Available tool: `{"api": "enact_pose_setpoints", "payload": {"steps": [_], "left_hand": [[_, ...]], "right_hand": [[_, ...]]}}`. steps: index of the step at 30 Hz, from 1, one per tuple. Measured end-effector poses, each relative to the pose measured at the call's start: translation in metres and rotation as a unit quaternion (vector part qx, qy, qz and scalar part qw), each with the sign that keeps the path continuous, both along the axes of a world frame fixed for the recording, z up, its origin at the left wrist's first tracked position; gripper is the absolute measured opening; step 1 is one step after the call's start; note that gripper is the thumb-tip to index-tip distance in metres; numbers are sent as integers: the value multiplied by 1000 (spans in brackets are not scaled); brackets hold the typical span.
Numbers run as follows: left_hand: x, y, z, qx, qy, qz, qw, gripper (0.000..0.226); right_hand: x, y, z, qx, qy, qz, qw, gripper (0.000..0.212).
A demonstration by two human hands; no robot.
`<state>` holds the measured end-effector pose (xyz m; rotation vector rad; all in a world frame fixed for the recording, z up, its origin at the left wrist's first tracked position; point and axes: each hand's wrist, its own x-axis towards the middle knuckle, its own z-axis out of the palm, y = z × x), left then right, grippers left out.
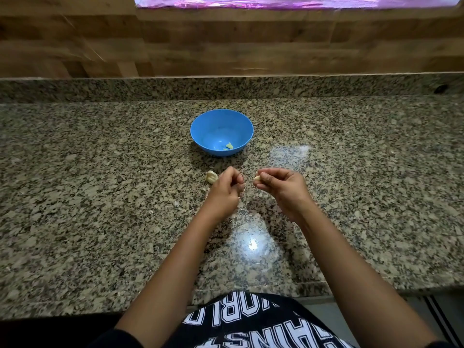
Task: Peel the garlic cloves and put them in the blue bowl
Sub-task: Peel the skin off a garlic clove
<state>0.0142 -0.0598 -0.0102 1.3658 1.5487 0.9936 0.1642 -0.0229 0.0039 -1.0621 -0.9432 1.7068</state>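
Right hand point(281, 189) grip is pinching a garlic clove point(257, 178), likely light and slippery, by its sides; left hand point(227, 188) grip, cannot tell.

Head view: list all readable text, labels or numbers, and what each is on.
"ORLD": white block letters on the black shirt, upside down to the camera; the start of the word is hidden.
"HINS": next row on the same shirt, also upside down; the letters on either side are cropped and cannot be read.
No text shows on the blue bowl or the granite counter.
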Motion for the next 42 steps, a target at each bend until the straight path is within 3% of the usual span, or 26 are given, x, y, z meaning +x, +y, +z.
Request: {"api": "enact_pose_setpoints", "payload": {"steps": [3,6,9,21,24,31,35,40,42], "left_hand": [[1,1,1,35,38,20,998,31],[2,4,4,74,65,10,995,15],[5,7,6,81,83,16,993,22],[2,4,-1,2,-83,61,995,5],[-4,6,-7,-7,-89,94,992,4],[-10,-5,-22,20,81,95,992,8],[-14,-17,-37,62,209,90,972,18],[-10,-32,-57,-9,369,85,926,66],[-7,-33,-61,-60,410,67,908,84]], "right_hand": [[0,0,-1,-25,26,10,999,13],[0,-4,-1,-25,33,25,999,14],[0,-6,1,-11,23,39,999,13],[-2,-7,-3,-29,-32,18,999,7],[1,-1,-8,-44,-54,8,998,7],[-11,25,-24,-22,-235,-37,971,2],[-24,34,-30,-15,-272,-56,960,7],[-28,40,-38,13,-306,-76,949,4],[-28,36,-38,48,-322,-82,942,12]]}}
